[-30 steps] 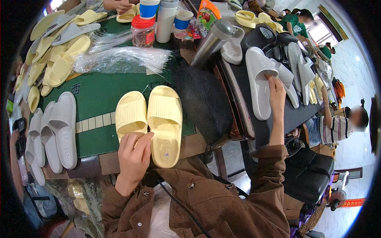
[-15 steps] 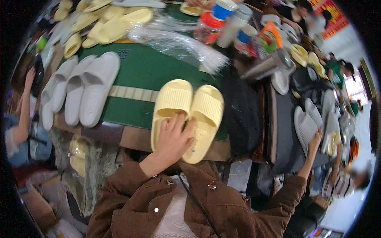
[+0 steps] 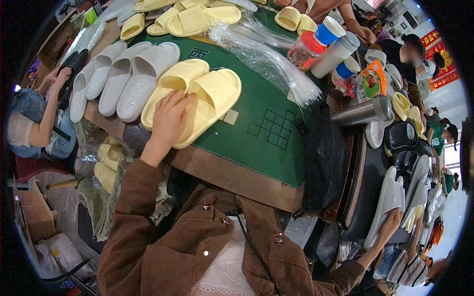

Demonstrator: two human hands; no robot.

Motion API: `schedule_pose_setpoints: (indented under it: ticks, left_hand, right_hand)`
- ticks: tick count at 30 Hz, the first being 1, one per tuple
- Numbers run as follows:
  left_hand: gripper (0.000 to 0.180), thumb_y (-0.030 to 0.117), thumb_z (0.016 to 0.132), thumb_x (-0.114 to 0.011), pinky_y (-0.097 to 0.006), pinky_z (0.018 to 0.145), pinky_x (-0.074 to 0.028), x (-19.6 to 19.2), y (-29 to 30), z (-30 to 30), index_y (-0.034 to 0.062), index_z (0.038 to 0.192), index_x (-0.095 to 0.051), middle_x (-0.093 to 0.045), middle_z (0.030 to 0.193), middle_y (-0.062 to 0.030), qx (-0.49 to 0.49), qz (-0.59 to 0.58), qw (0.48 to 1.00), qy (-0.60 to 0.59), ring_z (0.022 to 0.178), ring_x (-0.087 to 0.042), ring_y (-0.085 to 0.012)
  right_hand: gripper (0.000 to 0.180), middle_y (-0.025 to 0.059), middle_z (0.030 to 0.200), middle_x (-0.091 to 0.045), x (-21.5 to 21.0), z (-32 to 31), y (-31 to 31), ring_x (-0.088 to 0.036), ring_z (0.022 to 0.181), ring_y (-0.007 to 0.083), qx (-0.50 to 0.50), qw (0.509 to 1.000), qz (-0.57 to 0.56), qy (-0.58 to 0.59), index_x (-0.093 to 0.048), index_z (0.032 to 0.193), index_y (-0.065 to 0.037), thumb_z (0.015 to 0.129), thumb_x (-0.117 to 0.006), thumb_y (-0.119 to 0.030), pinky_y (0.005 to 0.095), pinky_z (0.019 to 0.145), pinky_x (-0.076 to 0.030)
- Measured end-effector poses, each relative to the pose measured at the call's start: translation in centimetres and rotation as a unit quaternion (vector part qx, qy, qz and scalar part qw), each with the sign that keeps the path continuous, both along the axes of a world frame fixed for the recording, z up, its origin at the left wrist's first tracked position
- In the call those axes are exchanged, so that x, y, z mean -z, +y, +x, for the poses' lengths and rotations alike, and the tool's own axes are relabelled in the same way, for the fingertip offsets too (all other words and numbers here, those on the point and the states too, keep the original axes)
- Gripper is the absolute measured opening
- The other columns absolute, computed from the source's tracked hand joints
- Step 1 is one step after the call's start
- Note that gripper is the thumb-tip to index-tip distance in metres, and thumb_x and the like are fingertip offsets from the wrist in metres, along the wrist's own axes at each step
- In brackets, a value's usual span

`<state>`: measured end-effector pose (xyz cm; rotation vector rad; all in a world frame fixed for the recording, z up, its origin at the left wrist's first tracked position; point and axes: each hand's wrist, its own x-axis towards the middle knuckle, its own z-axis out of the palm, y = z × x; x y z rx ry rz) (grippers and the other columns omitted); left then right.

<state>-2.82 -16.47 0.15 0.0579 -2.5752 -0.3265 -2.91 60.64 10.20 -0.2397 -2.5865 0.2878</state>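
My left hand (image 3: 170,117) grips a pair of pale yellow slippers (image 3: 217,93) at their inner edges, fingers reaching in near the straps. The pair lies on the green-topped table (image 3: 247,133), right beside a row of light grey slippers (image 3: 131,96). Far to the right, my right hand (image 3: 391,223) is closed on the heel part of a pair of light grey slippers (image 3: 391,195) over a dark surface. Its fingertips are partly hidden.
Yellow slippers (image 3: 190,20) and a clear plastic bundle (image 3: 266,49) lie at the back. A red-lidded jar (image 3: 305,52), a steel flask (image 3: 363,111) and a black bag (image 3: 323,158) stand right. Other people work around; one at left holds a black shoe (image 3: 74,74).
My left hand has carried the yellow slippers leftward, up against the grey row. The view has shifted too. My right hand stays at the grey pair.
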Motion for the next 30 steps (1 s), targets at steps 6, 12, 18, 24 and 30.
schedule_pose_setpoints:
  ticks: [6,12,18,24,30]
  left_hand:
    - [0.041,0.003,0.085,-0.059,-0.045,0.104,-0.040,0.5,-0.7,-0.7,0.0122,0.125,-0.067,-0.060,0.131,-0.0146,-0.025,-0.003,1.000,0.010,0.124,-0.053,-0.0327]
    - [0.040,0.004,0.085,-0.060,-0.044,0.100,-0.041,0.6,0.4,-0.5,0.0079,0.125,-0.065,-0.058,0.131,-0.0154,-0.034,-0.009,0.999,0.035,0.121,-0.053,-0.0341]
    - [0.037,0.002,0.085,-0.062,-0.046,0.099,-0.041,-0.9,1.2,-0.1,0.0062,0.121,-0.066,-0.056,0.129,-0.0150,-0.036,0.003,0.997,0.073,0.119,-0.052,-0.0345]
    - [0.032,0.002,0.086,-0.064,-0.046,0.099,-0.041,-3.1,5.5,1.3,0.0042,0.117,-0.067,-0.056,0.127,-0.0146,0.030,0.115,0.989,0.089,0.116,-0.052,-0.0353]
    - [0.048,0.013,0.087,-0.068,-0.047,0.103,-0.037,-3.4,12.1,1.1,0.0061,0.133,-0.056,-0.049,0.138,-0.0171,0.177,0.162,0.971,-0.003,0.125,-0.046,-0.0372]
  right_hand:
    - [0.037,0.0260,0.134,-0.056,-5.9,4.1,-15.7,-0.052,0.127,0.0336,-0.123,0.942,-0.310,0.044,-0.058,0.121,0.012,0.091,-0.053,-0.007,0.0390,0.108,-0.037]
    - [0.033,0.0223,0.127,-0.060,-5.0,2.0,-32.9,-0.058,0.119,0.0323,-0.279,0.935,-0.187,0.112,-0.063,0.111,0.011,0.081,-0.051,0.001,0.0383,0.103,-0.041]
    - [0.009,0.0221,0.088,-0.057,1.1,-3.2,-44.5,-0.059,0.078,0.0404,-0.342,0.925,-0.165,-0.006,-0.067,0.093,0.002,0.088,-0.062,-0.004,0.0470,0.068,-0.048]
    - [0.014,0.0206,0.093,-0.067,4.9,-2.0,-45.4,-0.066,0.086,0.0366,-0.400,0.886,-0.222,-0.079,-0.070,0.102,-0.002,0.092,-0.062,-0.008,0.0447,0.074,-0.052]
    - [0.017,0.0177,0.102,-0.071,4.3,-3.0,-42.4,-0.070,0.089,0.0309,-0.336,0.904,-0.263,-0.010,-0.070,0.106,0.001,0.095,-0.057,0.000,0.0348,0.079,-0.055]
